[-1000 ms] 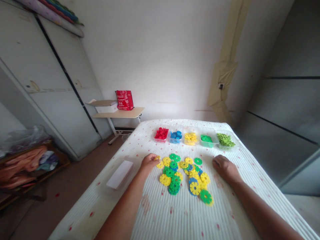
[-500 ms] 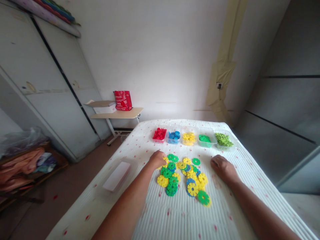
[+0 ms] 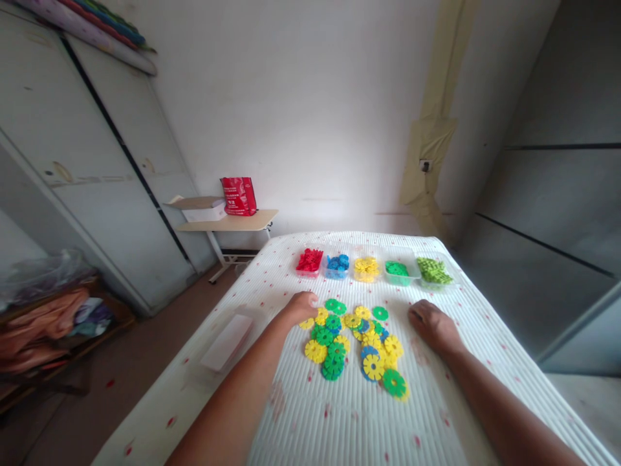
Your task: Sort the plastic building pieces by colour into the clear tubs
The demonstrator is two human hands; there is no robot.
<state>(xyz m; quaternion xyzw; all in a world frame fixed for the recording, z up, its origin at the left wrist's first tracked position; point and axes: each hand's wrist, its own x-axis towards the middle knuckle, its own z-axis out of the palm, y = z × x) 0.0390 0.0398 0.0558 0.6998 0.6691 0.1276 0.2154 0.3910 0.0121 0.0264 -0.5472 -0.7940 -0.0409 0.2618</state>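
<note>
My left hand [image 3: 299, 308] is at the upper left edge of loose notched plastic discs, thumb and fingers apart with nothing visible between them. Just below its thumb lies a yellow disc [image 3: 306, 323]; another yellow disc [image 3: 321, 316] is beside the fingertips. A left cluster of mostly green discs [image 3: 334, 351] and a right cluster of mostly yellow discs [image 3: 392, 347] lie flat and overlapping, with some blue ones among them. Right of them, my right hand [image 3: 431, 321] rests on the tablecloth with its fingers curled in. A single green disc [image 3: 381, 314] lies nearest to it.
Along the far side stand clear tubs with red pieces [image 3: 310, 260], blue pieces [image 3: 337, 264], yellow pieces [image 3: 367, 268], green pieces [image 3: 398, 269] and light green pieces [image 3: 434, 270]. A pale rectangular box [image 3: 227, 343] lies at left. Behind, a side table [image 3: 242, 221] holds a red bag [image 3: 239, 197].
My left hand has drawn slightly left, away from the discs, and its fingers have parted. A yellow disc now shows below its thumb. My right hand stays in place.
</note>
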